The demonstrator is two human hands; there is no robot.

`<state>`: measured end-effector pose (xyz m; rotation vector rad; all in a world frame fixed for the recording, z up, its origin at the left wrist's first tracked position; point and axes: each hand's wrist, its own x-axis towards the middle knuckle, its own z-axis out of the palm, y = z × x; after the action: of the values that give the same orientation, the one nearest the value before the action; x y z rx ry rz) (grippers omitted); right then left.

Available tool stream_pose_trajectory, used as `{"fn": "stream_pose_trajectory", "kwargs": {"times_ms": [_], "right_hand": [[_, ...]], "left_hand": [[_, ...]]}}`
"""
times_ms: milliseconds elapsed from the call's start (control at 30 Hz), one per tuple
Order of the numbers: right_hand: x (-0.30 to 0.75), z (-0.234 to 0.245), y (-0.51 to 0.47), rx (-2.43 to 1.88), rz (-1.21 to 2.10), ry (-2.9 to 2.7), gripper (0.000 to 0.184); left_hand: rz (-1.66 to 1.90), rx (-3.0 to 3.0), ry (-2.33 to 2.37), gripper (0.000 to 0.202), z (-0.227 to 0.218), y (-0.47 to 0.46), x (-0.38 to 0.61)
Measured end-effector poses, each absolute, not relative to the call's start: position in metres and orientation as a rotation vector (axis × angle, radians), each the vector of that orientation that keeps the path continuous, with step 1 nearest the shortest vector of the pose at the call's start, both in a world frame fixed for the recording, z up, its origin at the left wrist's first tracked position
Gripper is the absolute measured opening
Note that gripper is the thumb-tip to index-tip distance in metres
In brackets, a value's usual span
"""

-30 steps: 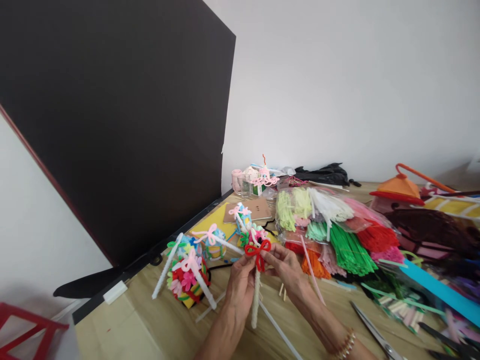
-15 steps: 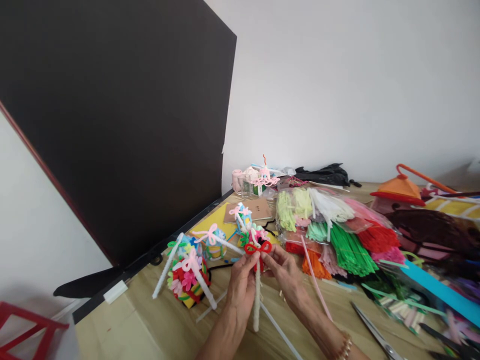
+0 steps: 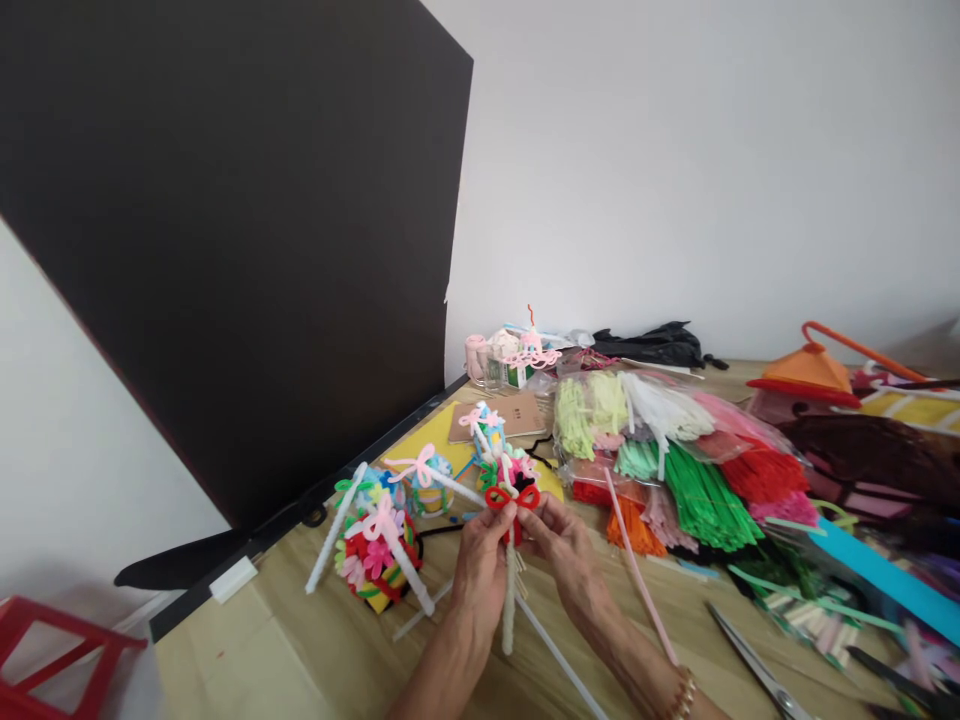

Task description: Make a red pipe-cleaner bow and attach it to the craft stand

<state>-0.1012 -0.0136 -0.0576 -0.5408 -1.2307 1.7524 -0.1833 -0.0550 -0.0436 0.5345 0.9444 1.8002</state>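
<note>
The left hand (image 3: pixel 480 577) and the right hand (image 3: pixel 561 556) sit close together at lower centre of the frame, both narrowly closed, their fingers pinching the middle of a red pipe-cleaner bow (image 3: pixel 513 497). A white pipe-cleaner stem (image 3: pixel 509 610) stands nearly upright below the bow, just beside the left palm. A bead bracelet (image 3: pixel 683 695) circles the right wrist.

Just left of the hands, pipe-cleaner bouquets (image 3: pixel 376 552) with pink bows lie on the wooden desk (image 3: pixel 225 655). Behind them are a yellow card (image 3: pixel 420 440) and a brown notebook (image 3: pixel 499 416). A long pink pipe cleaner (image 3: pixel 637 565) lies right of the hands, near bags of colored pipe cleaners (image 3: pixel 675 460). Scissors (image 3: pixel 757 672) lie at lower right, and an orange paper lantern (image 3: pixel 808 372) sits at the far right. A black board (image 3: pixel 225 250) fills the upper left.
</note>
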Motion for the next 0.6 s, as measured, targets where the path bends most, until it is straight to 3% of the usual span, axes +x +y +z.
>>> {"fn": "stream_pose_trajectory", "kwargs": {"times_ms": [267, 600], "right_hand": [[-0.096, -0.054, -0.01, -0.557, 1.798, -1.181, 0.035], [-0.09, -0.054, 0.008, -0.587, 1.739, -1.102, 0.032]], "left_hand": [[1.786, 0.542, 0.931, 0.028, -0.047, -0.053, -0.186], [1.885, 0.49, 0.915, 0.018, -0.038, -0.057, -0.179]]}}
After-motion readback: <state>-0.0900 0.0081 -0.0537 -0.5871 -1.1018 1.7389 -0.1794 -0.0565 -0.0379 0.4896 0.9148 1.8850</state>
